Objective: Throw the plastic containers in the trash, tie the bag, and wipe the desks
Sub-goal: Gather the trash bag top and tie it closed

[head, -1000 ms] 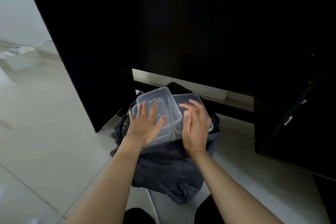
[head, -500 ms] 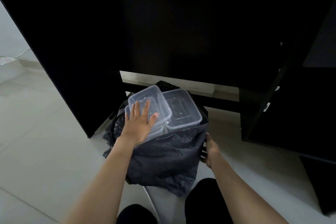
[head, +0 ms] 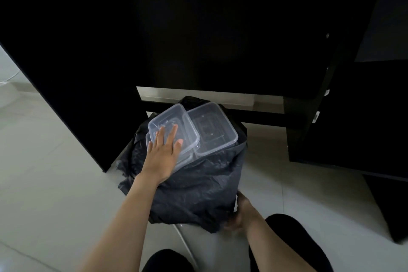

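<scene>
A bin lined with a dark grey trash bag stands on the floor under a black desk. Clear plastic containers stick out of its top: a stack on the left and another one on the right. My left hand lies flat with fingers spread on the left stack. My right hand is low at the bag's right bottom side, fingers curled onto the bag; part of that hand is hidden behind the plastic.
The black desk's side panel stands to the left and a dark cabinet to the right. Pale floor tiles surround the bin. My dark-clad knees are at the bottom edge.
My right hand left the right container and dropped to the bag's lower right side. My left hand stays pressed on the left stack. The view has shifted closer.
</scene>
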